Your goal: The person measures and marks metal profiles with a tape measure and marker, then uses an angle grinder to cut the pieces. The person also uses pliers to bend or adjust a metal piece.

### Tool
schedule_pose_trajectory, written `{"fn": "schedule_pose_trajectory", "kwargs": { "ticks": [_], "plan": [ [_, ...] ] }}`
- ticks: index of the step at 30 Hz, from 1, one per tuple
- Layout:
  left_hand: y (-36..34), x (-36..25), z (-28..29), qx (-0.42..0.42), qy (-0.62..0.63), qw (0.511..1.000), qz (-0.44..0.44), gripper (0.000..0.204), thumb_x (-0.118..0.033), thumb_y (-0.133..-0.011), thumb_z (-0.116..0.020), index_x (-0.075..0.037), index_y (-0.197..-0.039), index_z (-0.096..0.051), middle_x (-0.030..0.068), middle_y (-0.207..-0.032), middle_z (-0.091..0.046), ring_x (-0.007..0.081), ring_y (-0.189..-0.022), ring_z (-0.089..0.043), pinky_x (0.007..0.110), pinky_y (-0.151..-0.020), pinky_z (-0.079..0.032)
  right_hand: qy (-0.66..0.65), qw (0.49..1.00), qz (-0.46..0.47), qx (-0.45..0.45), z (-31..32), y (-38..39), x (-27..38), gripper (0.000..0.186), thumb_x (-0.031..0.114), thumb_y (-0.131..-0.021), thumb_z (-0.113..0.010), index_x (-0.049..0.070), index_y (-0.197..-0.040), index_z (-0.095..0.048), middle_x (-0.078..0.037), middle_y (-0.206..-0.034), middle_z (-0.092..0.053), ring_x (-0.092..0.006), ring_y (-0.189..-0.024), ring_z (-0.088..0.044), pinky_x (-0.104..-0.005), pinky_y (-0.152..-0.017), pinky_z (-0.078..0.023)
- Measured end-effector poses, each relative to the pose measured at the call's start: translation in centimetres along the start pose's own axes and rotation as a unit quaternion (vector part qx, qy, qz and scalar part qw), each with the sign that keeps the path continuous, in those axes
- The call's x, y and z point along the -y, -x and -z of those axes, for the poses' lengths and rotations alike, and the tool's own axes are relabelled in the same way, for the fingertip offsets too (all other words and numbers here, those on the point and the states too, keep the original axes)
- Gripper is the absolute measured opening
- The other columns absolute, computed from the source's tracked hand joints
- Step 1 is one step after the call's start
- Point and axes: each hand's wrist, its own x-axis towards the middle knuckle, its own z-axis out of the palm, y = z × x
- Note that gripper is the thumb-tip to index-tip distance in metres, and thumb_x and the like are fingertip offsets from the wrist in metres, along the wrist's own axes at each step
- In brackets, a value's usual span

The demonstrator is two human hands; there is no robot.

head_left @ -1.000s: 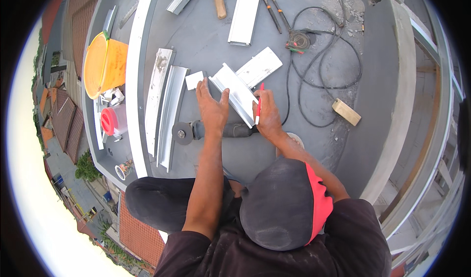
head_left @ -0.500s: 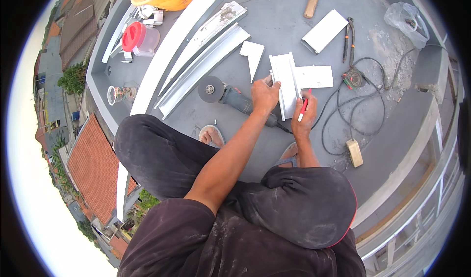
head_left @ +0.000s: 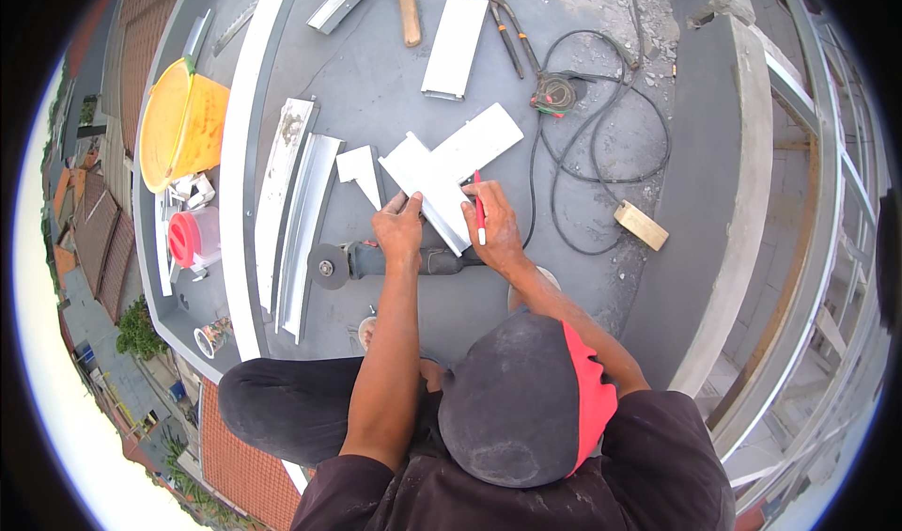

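The white strip [head_left: 429,195] lay at the centre of the frame, slanting from upper left to lower right, across the white plate [head_left: 483,140]. The left hand [head_left: 398,230] was partly curled, thumb and fingertips at the strip's left edge; whether they gripped it could not be told. The right hand [head_left: 495,228] had its fingers closed around a red pen [head_left: 480,210], beside the strip's right edge.

Left of the strip lay a white wedge [head_left: 359,168]; below it, the grinder [head_left: 365,259], its disc pointing left. Further left lay a metal channel [head_left: 308,244] beside a dirty panel [head_left: 283,197].

In the upper middle were a white panel [head_left: 455,47], a wooden handle [head_left: 408,7] and pincers [head_left: 507,33]. A tape measure [head_left: 552,94] and a looped black cable [head_left: 533,188] lay right of centre, near a wooden block [head_left: 642,226]. At the frame's left stood a yellow bucket [head_left: 200,122], with a red-lidded tub [head_left: 186,239] below.
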Motion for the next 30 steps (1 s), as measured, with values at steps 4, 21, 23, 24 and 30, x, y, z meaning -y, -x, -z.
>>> {"fn": "schedule_pose_trajectory", "kwargs": {
  "ticks": [4,21,23,24,30],
  "plan": [
    [0.3,-0.7,-0.3,-0.006,-0.014,1.000,0.024,0.051,-0.009,-0.103,-0.071,0.022,-0.142,-0.056,0.0296,-0.130,-0.071,0.0345,-0.116,-0.074,0.043,-0.103,-0.062,-0.026,0.999,-0.036,0.012,0.5,0.0,0.4,0.021,0.009,-0.102,-0.065,0.003,-0.122,-0.063,-0.020,-0.116,-0.063,-0.0457,-0.103,-0.067,-0.0514,-0.086,-0.055],
    [-0.1,0.0,1.3,0.010,-0.007,0.999,0.038,0.053,-0.017,-0.103,-0.074,0.017,-0.142,-0.060,0.0209,-0.133,-0.070,0.0302,-0.120,-0.070,0.043,-0.102,-0.060,-0.078,0.996,-0.036,0.031,0.9,-0.4,0.1,0.020,0.008,-0.100,-0.067,0.004,-0.119,-0.064,-0.019,-0.114,-0.062,-0.0463,-0.102,-0.065,-0.0508,-0.085,-0.054],
    [0.0,-0.3,1.0,0.025,-0.011,0.999,0.030,0.055,-0.018,-0.103,-0.074,0.017,-0.143,-0.059,0.0219,-0.134,-0.069,0.0307,-0.121,-0.070,0.044,-0.103,-0.060,-0.081,0.995,-0.046,0.022,1.1,-0.3,0.1,0.020,0.008,-0.100,-0.067,0.004,-0.119,-0.064,-0.019,-0.114,-0.062,-0.0459,-0.101,-0.065,-0.0506,-0.085,-0.054],
    [0.1,-0.3,0.8,0.032,-0.013,0.999,0.026,0.056,-0.018,-0.103,-0.074,0.017,-0.144,-0.058,0.0225,-0.134,-0.069,0.0310,-0.121,-0.070,0.044,-0.103,-0.060,-0.082,0.995,-0.051,0.019,1.2,-0.2,0.0,0.020,0.008,-0.100,-0.067,0.003,-0.119,-0.064,-0.019,-0.114,-0.062,-0.0457,-0.100,-0.065,-0.0505,-0.085,-0.054],
    [-0.4,-0.2,1.1,0.025,0.014,0.999,0.034,0.054,-0.012,-0.100,-0.077,0.018,-0.141,-0.060,0.0276,-0.129,-0.071,0.0355,-0.118,-0.073,0.045,-0.104,-0.062,-0.053,0.998,-0.027,0.029,1.2,-0.6,-0.2,0.021,0.009,-0.099,-0.069,0.003,-0.119,-0.065,-0.018,-0.112,-0.063,-0.0434,-0.098,-0.066,-0.0495,-0.083,-0.054]
  ]
}}
